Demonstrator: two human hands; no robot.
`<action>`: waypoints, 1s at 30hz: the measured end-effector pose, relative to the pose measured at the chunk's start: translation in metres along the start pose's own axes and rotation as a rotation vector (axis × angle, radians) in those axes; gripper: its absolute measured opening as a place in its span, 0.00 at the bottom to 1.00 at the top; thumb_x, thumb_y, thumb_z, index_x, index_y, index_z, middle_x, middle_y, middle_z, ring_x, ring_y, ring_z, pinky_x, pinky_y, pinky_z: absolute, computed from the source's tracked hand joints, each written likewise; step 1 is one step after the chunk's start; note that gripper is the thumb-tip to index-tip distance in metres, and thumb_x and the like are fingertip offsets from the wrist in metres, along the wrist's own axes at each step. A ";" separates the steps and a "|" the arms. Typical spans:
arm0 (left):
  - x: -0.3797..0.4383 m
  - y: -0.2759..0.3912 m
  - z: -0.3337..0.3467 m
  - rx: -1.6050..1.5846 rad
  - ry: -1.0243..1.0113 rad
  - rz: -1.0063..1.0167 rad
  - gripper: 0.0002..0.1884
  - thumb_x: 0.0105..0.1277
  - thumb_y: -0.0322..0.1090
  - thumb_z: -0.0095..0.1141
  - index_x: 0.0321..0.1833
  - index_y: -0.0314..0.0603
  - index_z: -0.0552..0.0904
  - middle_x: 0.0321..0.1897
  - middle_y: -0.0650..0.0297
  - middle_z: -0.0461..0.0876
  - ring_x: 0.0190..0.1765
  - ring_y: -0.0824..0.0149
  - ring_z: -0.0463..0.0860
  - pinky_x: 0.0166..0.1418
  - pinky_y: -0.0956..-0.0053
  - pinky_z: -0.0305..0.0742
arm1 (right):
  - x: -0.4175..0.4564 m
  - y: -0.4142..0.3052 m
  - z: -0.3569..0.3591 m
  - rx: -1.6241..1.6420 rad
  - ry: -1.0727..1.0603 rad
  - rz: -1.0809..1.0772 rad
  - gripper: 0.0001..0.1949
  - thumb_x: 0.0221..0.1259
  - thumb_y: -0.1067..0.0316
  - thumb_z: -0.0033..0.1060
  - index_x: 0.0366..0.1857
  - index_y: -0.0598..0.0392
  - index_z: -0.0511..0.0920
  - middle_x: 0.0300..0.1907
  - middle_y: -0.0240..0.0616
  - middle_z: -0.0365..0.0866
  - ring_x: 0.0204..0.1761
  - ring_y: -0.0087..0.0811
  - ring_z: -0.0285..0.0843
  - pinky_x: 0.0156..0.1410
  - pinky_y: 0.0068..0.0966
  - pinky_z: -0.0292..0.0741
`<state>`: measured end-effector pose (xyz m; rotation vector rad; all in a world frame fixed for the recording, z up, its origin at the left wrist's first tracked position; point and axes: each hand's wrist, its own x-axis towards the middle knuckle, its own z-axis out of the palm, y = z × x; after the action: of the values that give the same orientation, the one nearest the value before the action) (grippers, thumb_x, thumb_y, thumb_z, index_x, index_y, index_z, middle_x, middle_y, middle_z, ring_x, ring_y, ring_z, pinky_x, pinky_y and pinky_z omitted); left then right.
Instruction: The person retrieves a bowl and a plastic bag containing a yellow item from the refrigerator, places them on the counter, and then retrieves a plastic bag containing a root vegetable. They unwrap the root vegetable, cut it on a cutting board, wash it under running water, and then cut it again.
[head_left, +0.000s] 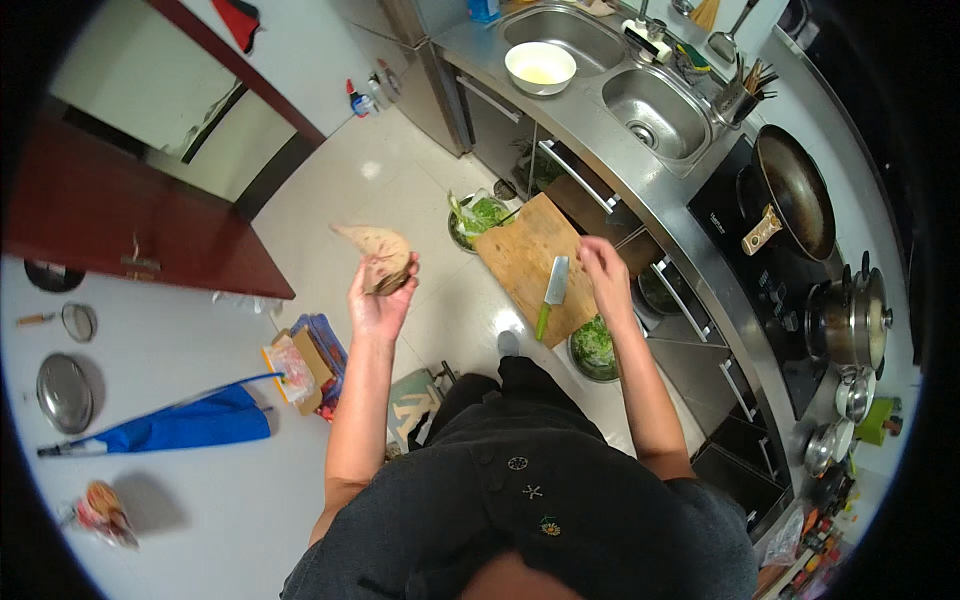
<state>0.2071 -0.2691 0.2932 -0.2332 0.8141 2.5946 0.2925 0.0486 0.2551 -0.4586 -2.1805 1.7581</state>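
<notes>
My left hand (384, 304) is raised over the floor and grips a pale tan piece of meat (386, 253) with reddish patches. Its narrow tip points up and to the left, and its lower edge is dark. My right hand (606, 276) hovers by the right side of a wooden cutting board (514, 259). Its fingers are loosely bent and slightly apart, with nothing visible in them. On the board lies a cleaver (555, 283) with a green handle (543, 322). Bowls of chopped greens (480, 216) and shredded greens (594, 346) stand at the board's far and near ends.
A steel counter with a double sink (656, 112) curves along the right, bearing a white bowl (540, 69). Further along are a wok (793, 191) and a lidded pot (855, 322) at the black cooktop. A cardboard box (311, 364) and a dark red door (135, 217) are left.
</notes>
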 end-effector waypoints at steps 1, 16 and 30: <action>0.007 0.009 -0.005 0.022 -0.007 0.015 0.23 0.67 0.48 0.40 0.54 0.33 0.68 0.45 0.44 0.75 0.43 0.53 0.76 0.44 0.68 0.73 | 0.026 0.010 0.005 0.058 -0.001 0.044 0.12 0.62 0.63 0.50 0.41 0.62 0.75 0.33 0.34 0.77 0.35 0.25 0.74 0.41 0.21 0.71; 0.182 0.138 -0.053 0.106 0.096 -0.140 0.21 0.68 0.46 0.37 0.51 0.35 0.72 0.40 0.45 0.76 0.39 0.56 0.76 0.39 0.72 0.72 | 0.312 0.016 0.098 0.408 0.113 0.469 0.24 0.64 0.49 0.46 0.50 0.63 0.67 0.36 0.44 0.78 0.33 0.30 0.78 0.36 0.23 0.77; 0.362 0.186 -0.025 0.414 -0.120 -0.548 0.22 0.68 0.49 0.35 0.51 0.37 0.72 0.40 0.50 0.77 0.39 0.60 0.76 0.40 0.73 0.70 | 0.413 0.066 0.153 0.681 0.756 0.491 0.18 0.62 0.74 0.30 0.53 0.73 0.60 0.41 0.57 0.75 0.31 0.43 0.81 0.31 0.30 0.84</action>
<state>-0.1986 -0.3020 0.2679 -0.1481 1.0469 1.8700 -0.1420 0.1033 0.1730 -1.2742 -0.9321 1.9563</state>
